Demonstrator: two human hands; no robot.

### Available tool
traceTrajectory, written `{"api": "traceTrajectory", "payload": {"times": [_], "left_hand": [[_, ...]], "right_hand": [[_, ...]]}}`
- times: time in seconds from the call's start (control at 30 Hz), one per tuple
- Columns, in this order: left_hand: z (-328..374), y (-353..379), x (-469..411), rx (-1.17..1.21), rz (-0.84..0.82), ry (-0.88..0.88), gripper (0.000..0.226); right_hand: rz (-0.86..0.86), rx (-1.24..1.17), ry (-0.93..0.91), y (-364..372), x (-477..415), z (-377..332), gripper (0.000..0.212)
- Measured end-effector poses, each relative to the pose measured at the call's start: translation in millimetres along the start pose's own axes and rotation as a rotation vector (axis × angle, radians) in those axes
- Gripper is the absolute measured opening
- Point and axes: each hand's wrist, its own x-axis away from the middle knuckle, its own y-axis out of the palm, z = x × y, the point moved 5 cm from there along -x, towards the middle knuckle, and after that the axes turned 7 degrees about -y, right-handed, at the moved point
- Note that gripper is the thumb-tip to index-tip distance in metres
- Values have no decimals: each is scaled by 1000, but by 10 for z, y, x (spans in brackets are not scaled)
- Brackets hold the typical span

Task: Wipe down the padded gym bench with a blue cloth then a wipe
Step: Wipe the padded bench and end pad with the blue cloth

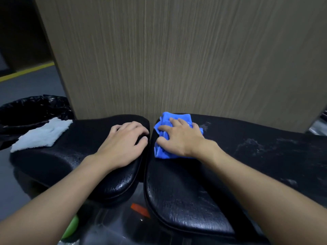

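The black padded gym bench has two pads: a smaller seat pad (pixel 58 156) on the left and a long back pad (pixel 247 156) on the right, with a narrow gap between them. My right hand (pixel 180 137) presses a crumpled blue cloth (pixel 163 151) onto the near-left end of the long pad, right beside the gap. My left hand (pixel 123 140) rests palm down on the seat pad, fingers curled over its edge at the gap, holding nothing. A white wipe (pixel 41 135) lies flat on the seat pad's far left end.
A wood-grain panel (pixel 177 59) stands directly behind the bench. A bin lined with a black bag (pixel 31 108) sits at the left. White smears mark the long pad at the right (pixel 254 144). Orange (pixel 139 210) and green (pixel 71 227) parts show below the pads.
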Motion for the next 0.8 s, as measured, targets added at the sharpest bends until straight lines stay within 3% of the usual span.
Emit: {"api": "traceTrajectory", "payload": {"times": [0.2,0.4,0.57,0.8], "left_hand": [[110,-57,88,41,23,39,37],[258,75,186,50,-104,-60,36],[269,84,176,69,-72,-89,38],[262,137,140,-51,-107,-57,49]], "right_hand": [[-4,14,-88,63,949,-342,65],[-26,3,-158,54,1428,-408,73],[-24,-44,-141,30,1110,-216,82],[-11,-43,-4,-20,157,415,57]]}}
